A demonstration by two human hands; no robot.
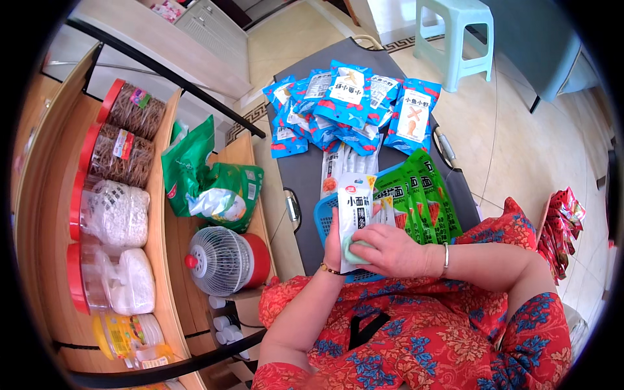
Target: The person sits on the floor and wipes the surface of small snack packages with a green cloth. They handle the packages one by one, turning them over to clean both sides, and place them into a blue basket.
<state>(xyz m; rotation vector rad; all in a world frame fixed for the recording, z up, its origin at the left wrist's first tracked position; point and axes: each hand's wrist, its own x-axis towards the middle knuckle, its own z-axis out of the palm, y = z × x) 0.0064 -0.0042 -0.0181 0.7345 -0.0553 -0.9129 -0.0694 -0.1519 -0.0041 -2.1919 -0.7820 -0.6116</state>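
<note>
My left hand (333, 243) holds a white snack packet (358, 200) upright by its left edge. Against the packet's lower front, my right hand (390, 248) presses a folded pale green cloth or sponge (358, 251). Under and behind both hands is a blue plastic basket (324, 214). Green snack packets (424, 204) stand in a row on its right side, with some white ones beside them. More white packets (334, 170) lie just beyond the basket. A pile of blue snack packets (317, 117) covers the far part of the grey folding surface (307, 185).
On the left, a wooden shelf (170, 243) holds red-lidded jars (136, 109), a green bag (224, 195) and a red-based wire cage-like item (224, 261). A pale green plastic stool (453, 44) stands at the far right. Red packets (560, 229) are at the right.
</note>
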